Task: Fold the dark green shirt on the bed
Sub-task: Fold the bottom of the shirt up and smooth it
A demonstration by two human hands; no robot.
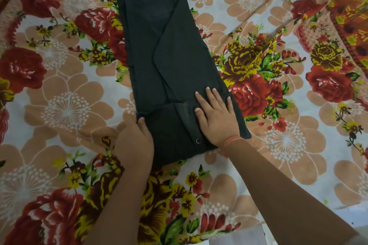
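Observation:
The dark green shirt (169, 61) lies on the bed as a long narrow strip, both sides folded inward, running from the far middle toward me. A button shows near its near edge. My right hand (216, 117) rests flat on the shirt's near right part, fingers spread, pressing the cloth. My left hand (135, 143) is at the near left edge, its thumb on top of the fabric and its fingers hidden under the edge, gripping that side.
The bed is covered by a floral sheet (59, 95) with red, yellow and peach flowers, lightly creased. A second patterned cloth (346, 6) lies at the far right. A strip of pale floor (239, 238) shows at the bottom edge.

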